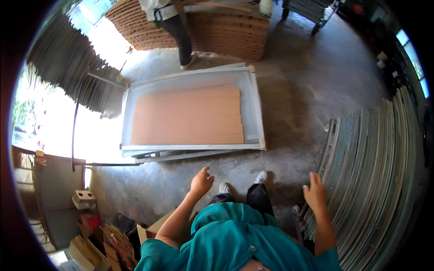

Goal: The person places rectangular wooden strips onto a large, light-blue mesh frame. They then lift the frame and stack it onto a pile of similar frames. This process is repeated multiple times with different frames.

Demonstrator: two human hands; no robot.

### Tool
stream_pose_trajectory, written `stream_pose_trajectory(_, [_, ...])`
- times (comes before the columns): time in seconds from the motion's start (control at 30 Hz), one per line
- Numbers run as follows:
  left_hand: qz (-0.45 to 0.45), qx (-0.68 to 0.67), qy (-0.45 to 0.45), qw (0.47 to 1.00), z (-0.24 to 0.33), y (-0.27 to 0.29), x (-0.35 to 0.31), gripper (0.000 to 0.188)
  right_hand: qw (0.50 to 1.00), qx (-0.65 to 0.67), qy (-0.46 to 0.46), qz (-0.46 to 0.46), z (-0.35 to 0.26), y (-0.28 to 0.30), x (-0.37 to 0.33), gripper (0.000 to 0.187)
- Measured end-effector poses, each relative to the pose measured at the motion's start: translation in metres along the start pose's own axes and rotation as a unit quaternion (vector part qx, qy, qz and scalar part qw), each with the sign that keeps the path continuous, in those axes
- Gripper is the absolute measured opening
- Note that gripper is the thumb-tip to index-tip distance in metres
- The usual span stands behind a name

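Two free hands between a grey-framed screen (pixel 190 147) and a row of upright frames (pixel 366 176)

From where I am standing, a person in a teal shirt (pixel 235 230) is facing the screen, with white shoes (pixel 261 176) resting on the concrete floor (pixel 298 90) just short of its near edge. The left hand (pixel 202 182) is hanging in the air before that edge, apart from it; its grip is released, the fingers bending slightly. The right hand (pixel 315 194) is hovering beside the upright frames at the person's right, its grip likewise released and holding nothing (whether a fingertip is brushing the nearest frame, I cannot tell).

The screen is lying flat ahead of the person, and a tan rectangular sheet (pixel 187 115) is showing within its border, reaching close to the near rail. Below, a second frame (pixel 194 155) is jutting out askew at the near side.

Beyond the screen, another person (pixel 178 36) in dark trousers is standing beside a large stack of brown boards (pixel 230 36). A wheeled cart (pixel 312 11) is standing at the far right, and cardboard boxes (pixel 86 255) are crowding the floor at the near left.
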State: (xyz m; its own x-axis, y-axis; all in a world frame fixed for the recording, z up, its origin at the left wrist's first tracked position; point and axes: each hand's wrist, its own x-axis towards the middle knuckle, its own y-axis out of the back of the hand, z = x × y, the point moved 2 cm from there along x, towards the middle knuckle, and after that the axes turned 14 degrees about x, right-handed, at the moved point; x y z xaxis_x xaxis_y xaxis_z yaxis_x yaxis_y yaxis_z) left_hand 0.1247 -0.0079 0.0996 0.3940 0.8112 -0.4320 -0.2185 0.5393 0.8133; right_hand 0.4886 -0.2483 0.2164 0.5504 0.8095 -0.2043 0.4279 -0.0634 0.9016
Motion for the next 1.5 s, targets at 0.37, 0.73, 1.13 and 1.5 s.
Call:
stream_pose_trajectory(0.37, [-0.002, 0.060, 0.173, 0.983, -0.196, 0.030, 0.068, 0.064, 0.922, -0.096, 0.271, -0.259, -0.186, -0.277, 0.251, 0.080])
stream_pose_trajectory(0.73, [-0.002, -0.045, 0.236, 0.971, -0.293, -0.016, 0.136, 0.056, 0.922, -0.113, 0.260, -0.265, -0.257, -0.523, 0.263, 0.051])
stream_pose_trajectory(1.13, [-0.016, 0.326, -0.101, 0.940, -0.364, 0.033, 0.331, 0.078, 0.895, -0.087, 0.302, -0.316, -0.313, -0.465, 0.348, 0.067])
stream_pose_trajectory(1.5, [-0.072, 0.337, -0.199, 0.917, -0.425, 0.000, 0.377, 0.077, 0.937, -0.110, 0.253, -0.213, -0.260, -0.500, 0.334, 0.059])
